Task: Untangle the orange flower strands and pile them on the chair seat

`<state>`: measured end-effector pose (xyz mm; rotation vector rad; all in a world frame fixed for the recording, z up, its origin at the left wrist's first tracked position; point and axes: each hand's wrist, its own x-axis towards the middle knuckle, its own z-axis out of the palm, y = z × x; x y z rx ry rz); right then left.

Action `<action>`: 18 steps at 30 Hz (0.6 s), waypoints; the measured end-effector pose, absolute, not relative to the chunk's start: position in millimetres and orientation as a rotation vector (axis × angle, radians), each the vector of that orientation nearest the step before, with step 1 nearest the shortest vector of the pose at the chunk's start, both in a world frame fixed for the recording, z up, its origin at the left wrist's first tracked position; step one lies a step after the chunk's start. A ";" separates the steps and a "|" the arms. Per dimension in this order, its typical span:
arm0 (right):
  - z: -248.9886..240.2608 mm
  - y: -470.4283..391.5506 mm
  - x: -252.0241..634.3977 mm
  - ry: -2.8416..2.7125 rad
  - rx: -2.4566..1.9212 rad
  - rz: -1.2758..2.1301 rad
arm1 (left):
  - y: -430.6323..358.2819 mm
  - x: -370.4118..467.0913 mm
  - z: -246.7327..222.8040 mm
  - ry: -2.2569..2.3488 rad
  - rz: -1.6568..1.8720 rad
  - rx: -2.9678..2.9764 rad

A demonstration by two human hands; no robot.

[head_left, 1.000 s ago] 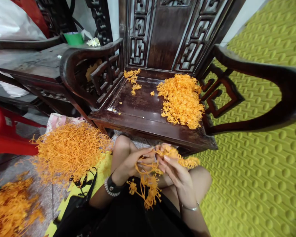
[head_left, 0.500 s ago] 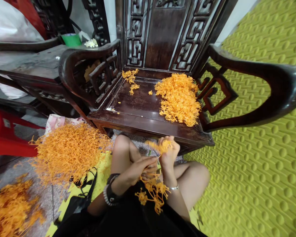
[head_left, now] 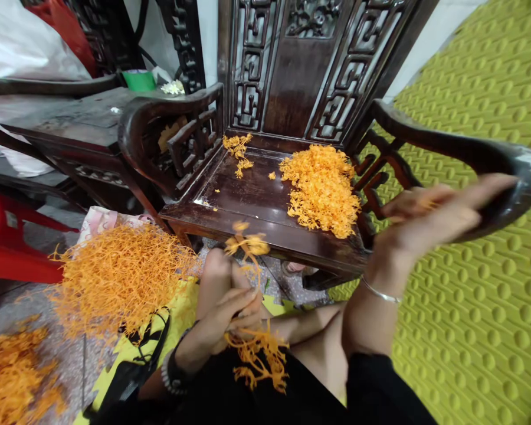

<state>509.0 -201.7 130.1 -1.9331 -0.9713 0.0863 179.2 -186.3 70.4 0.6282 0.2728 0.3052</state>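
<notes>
My left hand [head_left: 234, 319] is closed in front of my lap around an orange branched sprig that looks like plastic flower stems. One blurred part [head_left: 250, 245] of the orange piece rises above my fingers, and another cluster [head_left: 263, 357] hangs below over the black clothing. My right hand [head_left: 429, 221], smeared by motion, is off to the right in front of the chair's armrest [head_left: 455, 141]. Its fingers look stretched out, with a faint orange tint near them that I cannot make out. A pile of orange blossoms [head_left: 321, 189] lies on the right of the seat.
The dark carved wooden chair [head_left: 248, 192] stands ahead, with a small orange bunch [head_left: 239, 153] on its seat. Tangled orange stems [head_left: 124, 277] heap at left, near a red stool [head_left: 17, 236]. More orange pieces [head_left: 15, 372] lie lower left. A yellow studded mat [head_left: 491, 295] covers the right.
My right hand has let go of the orange sprig and swung far right, away from my left hand. The left hand has shifted slightly left, still holding the sprig.
</notes>
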 end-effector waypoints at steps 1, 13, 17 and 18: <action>129.3 -186.9 516.1 -1.006 -2.058 0.002 | -181.6 181.0 69.4 0.239 0.326 0.620; 102.2 -104.0 528.3 -1.150 -2.397 -0.530 | -136.9 196.9 73.5 0.204 0.267 0.945; 107.9 -144.0 463.5 -1.373 -1.695 -0.647 | -125.5 204.1 74.2 0.170 0.277 1.151; 108.2 -155.9 439.0 -1.462 -1.475 -0.510 | -123.8 206.6 73.2 0.201 0.305 1.217</action>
